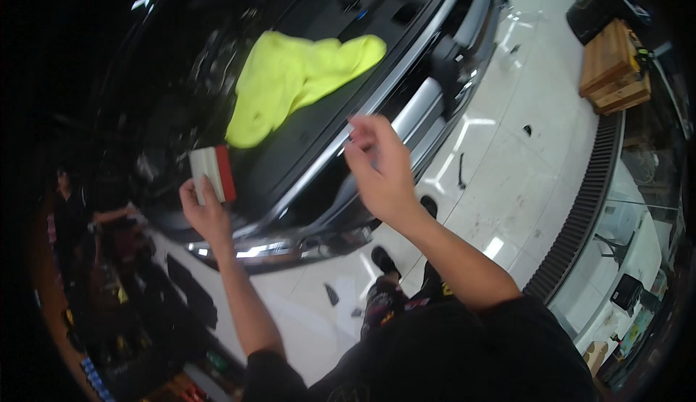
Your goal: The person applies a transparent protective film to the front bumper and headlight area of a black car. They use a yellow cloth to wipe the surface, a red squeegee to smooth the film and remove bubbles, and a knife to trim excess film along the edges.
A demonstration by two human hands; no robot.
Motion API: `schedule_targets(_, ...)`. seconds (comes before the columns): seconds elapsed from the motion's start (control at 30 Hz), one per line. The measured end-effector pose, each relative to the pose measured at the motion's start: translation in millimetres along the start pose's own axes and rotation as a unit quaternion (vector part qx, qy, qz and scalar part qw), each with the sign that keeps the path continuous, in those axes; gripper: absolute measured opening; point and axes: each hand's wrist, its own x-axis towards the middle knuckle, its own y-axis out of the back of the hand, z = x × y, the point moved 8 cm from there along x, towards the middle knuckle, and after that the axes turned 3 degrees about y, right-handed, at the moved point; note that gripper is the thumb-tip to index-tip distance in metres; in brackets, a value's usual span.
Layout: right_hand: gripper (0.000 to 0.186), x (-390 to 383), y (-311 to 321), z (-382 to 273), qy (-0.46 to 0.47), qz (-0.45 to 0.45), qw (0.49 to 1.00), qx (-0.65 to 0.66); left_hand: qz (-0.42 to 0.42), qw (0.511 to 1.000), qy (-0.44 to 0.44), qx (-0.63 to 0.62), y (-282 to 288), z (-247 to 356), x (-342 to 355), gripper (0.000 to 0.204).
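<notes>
while left hand (205, 210) grips squeegee (213, 173), right hand (380, 170) raised, fingers loose

a stack of wooden crates (612, 68) stands on the white floor at the upper right, plain brown and slatted, beside a dark case (602, 3). at the lower right a small brown cardboard box (596, 353) sits by the glass wall, near a dark screen-like panel (626, 291). no readable labels or signs show.
</notes>
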Motion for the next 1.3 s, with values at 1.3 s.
schedule_targets(1.3,0.045,-173.3,-80.3,56.5,-0.043,0.123,0.927,-0.352,-0.222,0.947,-0.224,0.061,-48.8,-32.8,-5.7,0.03)
